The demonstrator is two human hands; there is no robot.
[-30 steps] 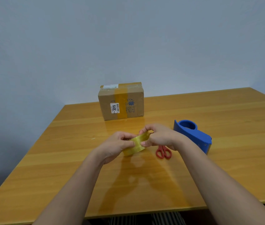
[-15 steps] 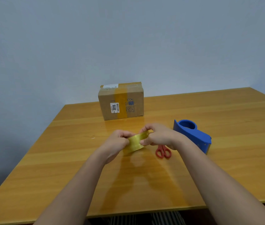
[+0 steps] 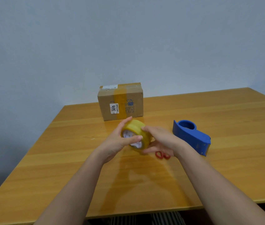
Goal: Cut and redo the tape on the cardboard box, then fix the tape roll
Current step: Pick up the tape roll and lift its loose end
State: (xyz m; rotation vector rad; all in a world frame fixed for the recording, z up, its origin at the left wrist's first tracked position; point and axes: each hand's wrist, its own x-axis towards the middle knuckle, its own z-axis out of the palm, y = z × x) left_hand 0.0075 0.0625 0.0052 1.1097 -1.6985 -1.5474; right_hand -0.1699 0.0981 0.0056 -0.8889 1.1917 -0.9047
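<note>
A yellowish tape roll (image 3: 135, 129) with a white printed core is held above the table between both hands. My left hand (image 3: 118, 142) grips its near face, thumb across the core. My right hand (image 3: 160, 141) cups its right side and rim. The cardboard box (image 3: 121, 101), sealed with a tan tape band and bearing a white "3015" label, stands at the table's far side behind the roll. The blue tape dispenser (image 3: 191, 136) lies to the right with no roll in it. Red scissor handles (image 3: 162, 155) peek out under my right wrist.
The wooden table (image 3: 63, 168) has its near edge at the bottom and its left edge running diagonally. A plain pale wall rises behind. Striped fabric (image 3: 161, 218) shows below the near edge.
The roll has turned so its open core faces me, and it sits a little higher. My left hand shifted from pinching the tape to gripping the roll's face.
</note>
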